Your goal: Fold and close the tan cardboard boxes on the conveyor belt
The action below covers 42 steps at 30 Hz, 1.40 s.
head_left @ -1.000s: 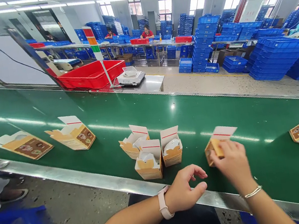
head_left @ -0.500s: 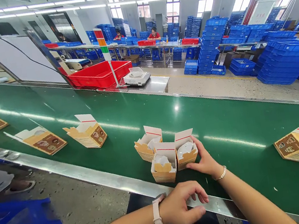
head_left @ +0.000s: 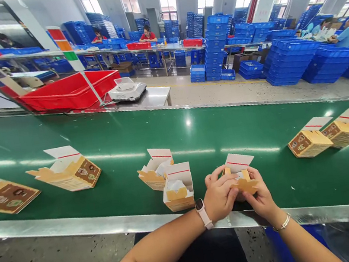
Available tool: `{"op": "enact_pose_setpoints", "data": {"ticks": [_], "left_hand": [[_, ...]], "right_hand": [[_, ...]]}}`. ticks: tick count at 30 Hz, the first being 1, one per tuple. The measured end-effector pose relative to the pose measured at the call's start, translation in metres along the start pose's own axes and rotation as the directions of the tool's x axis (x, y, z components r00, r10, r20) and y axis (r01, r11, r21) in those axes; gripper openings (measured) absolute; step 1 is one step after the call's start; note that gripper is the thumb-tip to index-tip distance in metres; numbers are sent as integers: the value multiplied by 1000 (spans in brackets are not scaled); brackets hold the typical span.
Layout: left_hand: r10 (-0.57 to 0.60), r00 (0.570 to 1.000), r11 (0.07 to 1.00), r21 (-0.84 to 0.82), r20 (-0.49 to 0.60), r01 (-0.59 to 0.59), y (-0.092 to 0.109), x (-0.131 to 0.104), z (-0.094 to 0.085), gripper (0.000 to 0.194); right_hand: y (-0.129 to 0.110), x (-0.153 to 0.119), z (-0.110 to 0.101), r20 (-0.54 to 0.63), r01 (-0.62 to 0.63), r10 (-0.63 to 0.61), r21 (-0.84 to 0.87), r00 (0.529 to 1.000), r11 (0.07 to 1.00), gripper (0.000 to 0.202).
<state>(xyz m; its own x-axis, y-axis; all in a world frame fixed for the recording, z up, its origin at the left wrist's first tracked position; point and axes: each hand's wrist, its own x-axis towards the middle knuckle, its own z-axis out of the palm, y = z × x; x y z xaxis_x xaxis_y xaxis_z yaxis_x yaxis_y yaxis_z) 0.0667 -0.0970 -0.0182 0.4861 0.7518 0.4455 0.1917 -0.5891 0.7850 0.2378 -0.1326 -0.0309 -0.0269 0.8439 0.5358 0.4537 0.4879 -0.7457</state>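
Between my two hands is a small open carton, its white lid with a red line standing up at the back. My left hand grips the carton's left side and front flap, with a watch on the wrist. On the other side my right hand is closed around it, thumb at the front flap. Something pale shows inside, partly hidden by fingers. Just left stand two more open cartons, a front one and a rear one, each holding a whitish plastic-wrapped item.
A green conveyor belt with a metal edge runs across. More open cartons sit at left and right. Beyond are a red bin, a white scale, stacked blue crates and several people.
My right hand has drawn one carton rightward, away from the other two. My left hand has come up from the belt's edge and taken hold of it too. The view has turned right.
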Motion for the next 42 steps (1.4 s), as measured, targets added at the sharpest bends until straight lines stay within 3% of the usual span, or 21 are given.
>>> {"op": "enact_pose_setpoints", "data": {"ticks": [2, 4, 6, 8, 10, 13, 15, 16, 18, 20, 21, 22, 23, 25, 28, 31, 33, 35, 37, 39, 42], "left_hand": [[-58, 998, 998, -13, -26, 58, 4, 9, 4, 22], [-195, 975, 978, -91, -105, 185, 6, 15, 9, 15], [-432, 883, 885, -275, -184, 376, 9, 22, 15, 10], [-650, 749, 699, -488, -130, 522, 13, 31, 19, 39], [-756, 655, 518, -610, 0, 599, 18, 40, 23, 55], [-802, 589, 388, -663, 99, 640, 24, 49, 30, 65], [-792, 606, 413, -663, 78, 624, 27, 46, 34, 63], [-764, 644, 468, -653, 39, 595, 29, 40, 35, 60], [-613, 786, 666, -589, -82, 458, 31, 21, 32, 51], [-249, 955, 878, -453, -163, 152, 34, -4, 20, 42], [21, 988, 924, -375, -153, -78, 35, -17, 10, 36], [278, 952, 904, -301, -127, -304, 35, -29, 0, 30], [479, 872, 842, -231, -99, -489, 34, -39, -11, 25], [666, 736, 733, -78, -126, -676, 29, -55, -33, 18], [600, 700, 795, 186, -387, -578, 12, -67, -55, 27], [434, 748, 899, 289, -502, -329, -6, -71, -63, 44], [381, 823, 909, 334, -422, -250, -13, -68, -61, 47], [391, 873, 879, 399, -291, -261, -17, -64, -56, 49], [390, 902, 850, 448, -183, -277, -17, -57, -50, 50], [356, 927, 848, 458, -119, -267, -16, -50, -43, 45], [277, 956, 899, 378, -97, -222, -12, -38, -35, 28]], "right_hand": [[-9, 4, 8, -111, -186, 198, 111, 974, 976, 33], [-15, 8, 14, -222, -363, 423, 263, 879, 894, 34], [-17, 12, 16, -281, -471, 603, 416, 747, 778, 38], [-16, 16, 15, -271, -532, 706, 498, 654, 685, 47], [-12, 21, 10, -233, -579, 742, 498, 628, 646, 51], [-9, 24, -1, -208, -612, 752, 467, 625, 638, 53], [-13, 20, -5, -316, -585, 705, 399, 635, 706, 53], [-17, 15, -4, -418, -541, 612, 290, 671, 790, 52], [-28, 4, 3, -557, -388, 259, -126, 790, 913, 46], [-36, -7, 14, -437, -193, -102, -579, 894, 792, 36], [-35, -11, 18, -334, -119, -187, -714, 924, 690, 31], [-32, -11, 18, -258, -76, -228, -801, 939, 594, 25], [-24, -10, 13, -215, -60, -243, -852, 946, 521, 19], [1, 1, -14, -219, -93, -234, -887, 947, 452, 13], [46, 29, -76, -334, -241, -135, -857, 933, 456, 15], [64, 48, -106, -483, -371, -142, -802, 864, 468, 31], [52, 46, -86, -368, -181, -217, -791, 904, 585, 50], [29, 34, -45, -7, 227, -290, -602, 957, 766, 56], [7, 18, -1, 239, 422, -358, -328, 903, 845, 58], [-8, 5, 28, 268, 408, -348, -213, 898, 888, 53], [-19, -2, 40, 173, 265, -235, -178, 957, 948, 34]]}}
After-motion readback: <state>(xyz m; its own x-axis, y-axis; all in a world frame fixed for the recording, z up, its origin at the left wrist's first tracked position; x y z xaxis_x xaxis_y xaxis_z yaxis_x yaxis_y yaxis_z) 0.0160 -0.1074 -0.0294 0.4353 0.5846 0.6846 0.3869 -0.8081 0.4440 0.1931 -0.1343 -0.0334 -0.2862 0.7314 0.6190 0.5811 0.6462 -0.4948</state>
